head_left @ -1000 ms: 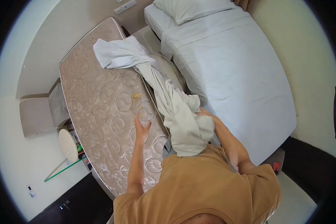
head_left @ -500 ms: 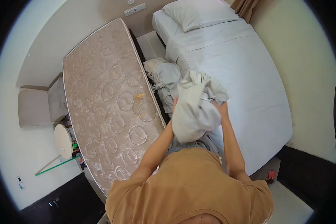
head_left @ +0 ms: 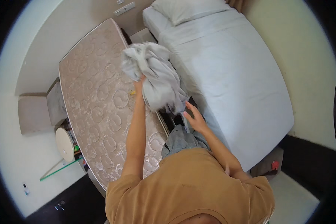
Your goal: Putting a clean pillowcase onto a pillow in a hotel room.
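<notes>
A crumpled light grey bed sheet (head_left: 158, 80) is bunched over the gap between the two beds, partly above the bare mattress. My left hand (head_left: 139, 85) grips its left side, with most of the fingers hidden in the folds. Close to the bundle's lower right edge is my right hand (head_left: 196, 118), fingers apart and nothing held in them. Motion smears the outline of the cloth. The bare beige quilted mattress (head_left: 97, 100) has a yellow stain (head_left: 132, 92) beside my left forearm.
On the right stands a bed covered in a white sheet (head_left: 235, 74), with a white pillow (head_left: 190, 9) at its head. Left of the mattress are a round cream tabletop (head_left: 64, 145), a glass shelf (head_left: 61, 168) and a grey upholstered seat (head_left: 33, 114). A wall socket strip (head_left: 124, 9) is at the back.
The bundled sheet has moved left and away from my body, toward the mattress. My left hand has gone with it; my right hand has come off the cloth and opened.
</notes>
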A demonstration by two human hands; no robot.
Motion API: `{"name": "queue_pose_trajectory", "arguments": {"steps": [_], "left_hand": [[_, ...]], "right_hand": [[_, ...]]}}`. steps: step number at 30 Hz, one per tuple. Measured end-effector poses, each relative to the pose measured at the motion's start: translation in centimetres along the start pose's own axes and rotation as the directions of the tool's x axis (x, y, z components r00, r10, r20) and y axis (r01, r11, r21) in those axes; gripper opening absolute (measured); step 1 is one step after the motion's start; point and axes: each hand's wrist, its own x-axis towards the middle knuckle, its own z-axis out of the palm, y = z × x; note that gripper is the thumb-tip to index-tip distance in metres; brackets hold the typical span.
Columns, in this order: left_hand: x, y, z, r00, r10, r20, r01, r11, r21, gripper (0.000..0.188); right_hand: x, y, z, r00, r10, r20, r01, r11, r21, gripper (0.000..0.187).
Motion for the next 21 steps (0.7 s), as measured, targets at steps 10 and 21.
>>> {"name": "queue_pose_trajectory", "arguments": {"steps": [10,21], "left_hand": [[-7.7,-10.3,11.7,0.893,0.266,0.364,-0.429,0.748,0.506,0.05],[-40.0,-25.5,31.3,0.438,-0.471,0.766,-0.313,0.719,0.621,0.047]], "right_hand": [[-14.9,3.3,-9.2,0.974,0.12,-0.194,-0.131,0.991,-0.043,0.055],[-37.0,13.3,-22.4,0.805,0.377,-0.459,-0.28,0.922,0.268,0.043]]}}
